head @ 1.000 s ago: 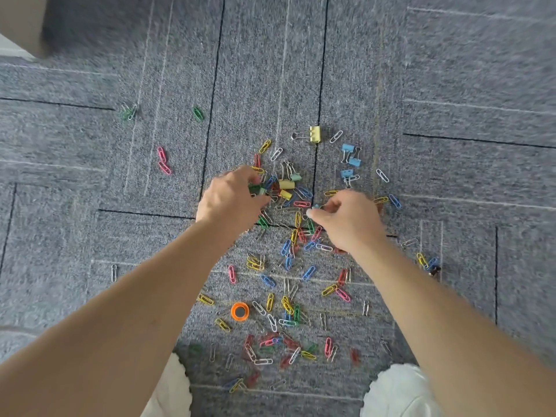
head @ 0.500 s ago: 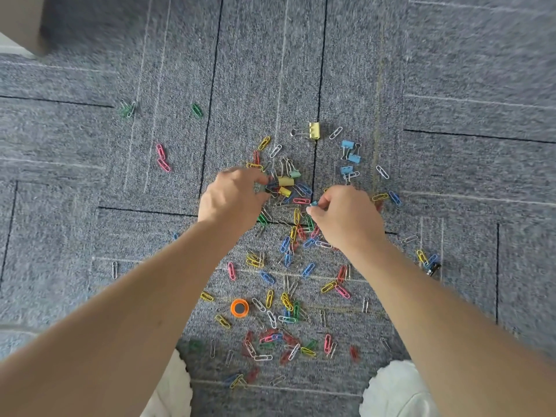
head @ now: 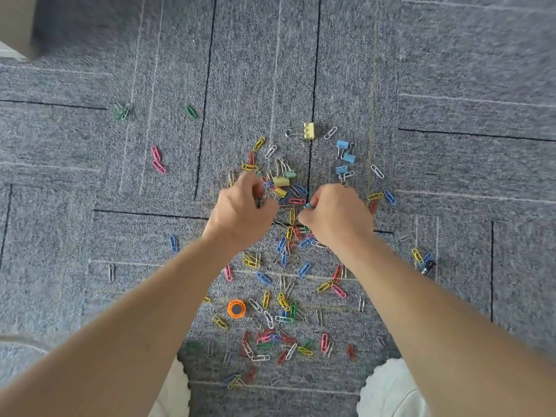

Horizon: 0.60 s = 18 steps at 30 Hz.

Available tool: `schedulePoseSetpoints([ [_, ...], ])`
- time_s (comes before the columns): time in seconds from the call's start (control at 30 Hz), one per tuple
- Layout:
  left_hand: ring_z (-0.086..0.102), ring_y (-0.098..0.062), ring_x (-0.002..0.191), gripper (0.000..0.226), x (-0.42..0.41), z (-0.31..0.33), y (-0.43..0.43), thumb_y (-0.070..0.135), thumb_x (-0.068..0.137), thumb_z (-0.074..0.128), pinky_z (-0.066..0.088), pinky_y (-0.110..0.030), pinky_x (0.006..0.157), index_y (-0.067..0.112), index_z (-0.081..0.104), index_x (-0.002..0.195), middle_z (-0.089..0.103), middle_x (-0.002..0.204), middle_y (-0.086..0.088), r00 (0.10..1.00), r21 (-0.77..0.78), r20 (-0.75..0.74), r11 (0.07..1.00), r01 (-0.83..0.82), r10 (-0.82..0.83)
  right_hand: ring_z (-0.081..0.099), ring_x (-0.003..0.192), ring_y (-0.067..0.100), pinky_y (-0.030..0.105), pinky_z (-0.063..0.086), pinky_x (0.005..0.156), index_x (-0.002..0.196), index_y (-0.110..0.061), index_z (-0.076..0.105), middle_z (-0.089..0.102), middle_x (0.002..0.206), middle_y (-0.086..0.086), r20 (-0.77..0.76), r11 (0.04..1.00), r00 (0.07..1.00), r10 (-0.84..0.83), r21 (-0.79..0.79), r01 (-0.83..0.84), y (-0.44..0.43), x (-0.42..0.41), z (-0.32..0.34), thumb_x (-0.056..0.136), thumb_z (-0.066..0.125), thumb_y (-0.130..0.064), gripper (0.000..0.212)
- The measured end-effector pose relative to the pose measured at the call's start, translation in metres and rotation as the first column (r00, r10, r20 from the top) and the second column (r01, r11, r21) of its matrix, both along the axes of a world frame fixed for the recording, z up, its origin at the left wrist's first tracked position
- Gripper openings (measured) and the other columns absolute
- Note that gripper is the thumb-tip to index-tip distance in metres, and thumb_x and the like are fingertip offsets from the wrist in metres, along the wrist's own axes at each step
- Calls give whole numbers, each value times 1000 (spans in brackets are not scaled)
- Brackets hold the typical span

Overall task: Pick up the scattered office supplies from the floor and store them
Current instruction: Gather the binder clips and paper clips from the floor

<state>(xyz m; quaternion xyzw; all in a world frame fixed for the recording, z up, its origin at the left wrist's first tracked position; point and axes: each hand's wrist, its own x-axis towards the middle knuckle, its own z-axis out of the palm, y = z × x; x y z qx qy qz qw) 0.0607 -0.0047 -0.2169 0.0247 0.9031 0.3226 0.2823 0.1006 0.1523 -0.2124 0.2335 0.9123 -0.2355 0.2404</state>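
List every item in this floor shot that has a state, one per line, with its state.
Left hand: curled shut, something small and dark pinched in the fingers.
Right hand: curled shut, a small blue item at the fingertips.
Yellow metal binder clip: lying on the carpet, wire handles splayed left.
Three light blue binder clips: lying loose on the carpet.
Orange round magnet: lying flat on the carpet.
Coloured wire paper clips: scattered, uncollected.

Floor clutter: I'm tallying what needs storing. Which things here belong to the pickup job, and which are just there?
Belongs to the job:
paper clips
yellow binder clip
blue binder clips
orange magnet
small black item, too small to identify

Just there:
carpet tiles
white shoes
pale furniture corner
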Motion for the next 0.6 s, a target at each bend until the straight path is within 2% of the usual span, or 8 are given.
schedulePoseSetpoints([
  [0.1, 42, -11, 47, 23, 1, 1, 5, 17, 91, 50, 35, -23, 41, 23, 55, 112, 61, 71, 0, 997, 98, 29, 993, -68, 65, 59, 51, 20, 23, 41, 47, 74, -11, 65, 61, 58, 0, 16, 1000, 1000, 21, 1, -21, 1, 0, 0, 82, 70, -30, 22],
  [0.2, 39, -9, 39, 18, -1, 0, 7, 18, 95, 47, 27, -17, 33, 24, 63, 98, 57, 59, 3, 995, 82, -13, 992, -99, 100, 53, 47, 19, 32, 48, 48, 68, -9, 62, 60, 55, 4, -5, 989, 998, -61, -138, 60, 10, 5, -2, 82, 67, -30, 26],
  [0.27, 48, -13, 44, 17, -3, -1, 9, 31, 96, 52, 36, -19, 38, 23, 64, 87, 62, 62, 1, 996, -13, -58, 997, -75, 74, 45, 47, 15, 28, 43, 48, 68, -11, 53, 53, 57, 3, 9, 917, 980, -198, -352, 189, 16, 11, 0, 84, 61, -24, 23],
  [0.3, 51, -14, 47, 20, -4, -1, 10, 40, 95, 55, 42, -22, 42, 24, 63, 86, 63, 64, 1, 997, -75, -56, 996, -53, 49, 40, 47, 14, 25, 34, 46, 68, -11, 47, 48, 60, 5, 49, 819, 951, -304, -496, 288, 18, 12, 2, 83, 56, -19, 19],
  [0.37, 54, -13, 54, 28, -6, -1, 14, 53, 91, 60, 45, -25, 49, 25, 62, 90, 62, 69, 2, 1000, -181, -24, 983, -11, 6, 33, 48, 12, 24, 20, 48, 68, -12, 38, 45, 65, 8, 222, 472, 826, -519, -731, 493, 22, 15, 4, 79, 41, -5, 14],
  [0.43, 55, -10, 59, 34, -8, -1, 19, 56, 87, 65, 40, -24, 48, 23, 61, 97, 61, 74, 4, 1000, -261, -19, 965, 8, -13, 34, 50, 14, 25, 19, 49, 68, -13, 35, 46, 64, 8, 376, 157, 709, -596, -812, 563, 25, 16, 6, 70, 33, 3, 16],
  [0.5, 54, -7, 61, 38, -9, 0, 24, 52, 85, 69, 37, -23, 46, 20, 60, 103, 59, 76, 5, 1000, -296, -21, 955, -9, 3, 35, 52, 15, 23, 22, 47, 66, -15, 34, 46, 64, 7, 438, 8, 656, -614, -828, 561, 29, 16, 9, 60, 32, 0, 16],
  [0.6, 56, -10, 62, 39, -10, 0, 28, 49, 84, 72, 40, -24, 48, 20, 59, 107, 60, 78, 4, 1000, -287, -10, 957, -31, 30, 36, 54, 16, 22, 27, 45, 64, -16, 34, 44, 65, 6, 448, -41, 646, -618, -839, 543, 33, 14, 11, 58, 30, -1, 17],
])
